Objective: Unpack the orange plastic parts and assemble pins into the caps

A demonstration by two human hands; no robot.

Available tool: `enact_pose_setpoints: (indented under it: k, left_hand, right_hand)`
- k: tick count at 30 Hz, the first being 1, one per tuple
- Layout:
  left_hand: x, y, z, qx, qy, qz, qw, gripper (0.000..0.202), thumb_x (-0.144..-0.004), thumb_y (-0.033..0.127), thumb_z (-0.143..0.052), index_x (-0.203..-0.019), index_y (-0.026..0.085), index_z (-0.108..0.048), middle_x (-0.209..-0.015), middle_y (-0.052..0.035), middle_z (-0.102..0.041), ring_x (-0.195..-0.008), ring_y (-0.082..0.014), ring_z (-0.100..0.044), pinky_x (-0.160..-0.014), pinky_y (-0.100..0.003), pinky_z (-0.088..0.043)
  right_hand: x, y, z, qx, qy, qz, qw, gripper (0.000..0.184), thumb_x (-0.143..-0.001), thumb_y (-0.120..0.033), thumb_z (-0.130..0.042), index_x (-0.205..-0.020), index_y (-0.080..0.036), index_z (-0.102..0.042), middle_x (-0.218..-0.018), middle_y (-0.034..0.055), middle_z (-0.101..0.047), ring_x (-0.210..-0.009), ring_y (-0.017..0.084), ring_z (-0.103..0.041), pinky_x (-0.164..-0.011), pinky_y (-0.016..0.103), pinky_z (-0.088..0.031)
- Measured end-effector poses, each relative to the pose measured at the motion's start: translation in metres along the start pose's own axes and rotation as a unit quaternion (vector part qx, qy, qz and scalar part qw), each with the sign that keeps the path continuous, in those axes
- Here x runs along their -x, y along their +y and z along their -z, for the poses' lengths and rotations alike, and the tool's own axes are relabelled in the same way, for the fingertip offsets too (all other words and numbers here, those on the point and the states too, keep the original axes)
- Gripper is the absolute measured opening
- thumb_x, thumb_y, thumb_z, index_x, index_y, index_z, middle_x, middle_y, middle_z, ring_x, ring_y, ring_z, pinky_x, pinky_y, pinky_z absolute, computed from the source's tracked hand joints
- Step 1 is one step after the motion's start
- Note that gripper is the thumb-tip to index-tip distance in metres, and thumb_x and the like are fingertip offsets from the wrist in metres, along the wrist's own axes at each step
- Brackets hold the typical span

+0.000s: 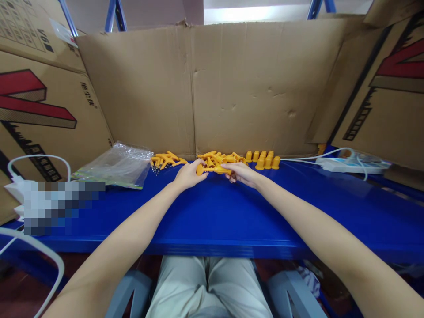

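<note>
My left hand and my right hand are closed on the two ends of one long yellow plastic part, held level just above the blue table. Right behind it lies a heap of similar yellow parts. To its left is a smaller heap of yellow parts with metal screw tips. To its right stands a cluster of yellow caps, upright.
Clear plastic bags lie at the left of the table. A white power strip with cables sits at the right. Cardboard walls enclose the back and both sides. A white cable curves at the near left.
</note>
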State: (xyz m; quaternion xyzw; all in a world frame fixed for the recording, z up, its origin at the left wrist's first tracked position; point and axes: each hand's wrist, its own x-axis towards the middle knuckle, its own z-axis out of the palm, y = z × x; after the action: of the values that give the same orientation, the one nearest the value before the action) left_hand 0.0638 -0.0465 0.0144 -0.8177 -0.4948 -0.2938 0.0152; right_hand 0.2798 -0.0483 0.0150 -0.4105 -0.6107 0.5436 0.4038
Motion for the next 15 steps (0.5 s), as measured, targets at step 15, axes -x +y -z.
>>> enact_pose_setpoints:
  k: [15]
  left_hand:
    - [-0.0015, -0.0028, -0.0006, -0.014, -0.016, 0.010, 1.000, 0.038, -0.076, 0.045, -0.057, -0.107, 0.024, -0.056, -0.068, -0.0001, -0.058, -0.066, -0.0188, -0.056, -0.060, -0.027, -0.038]
  right_hand:
    - [0.0007, -0.0046, 0.0066, -0.096, -0.046, -0.080, 0.991, 0.023, -0.092, -0.036, -0.047, -0.082, -0.018, -0.057, -0.056, 0.0002, -0.059, -0.044, 0.011, -0.051, -0.047, 0.023, -0.044]
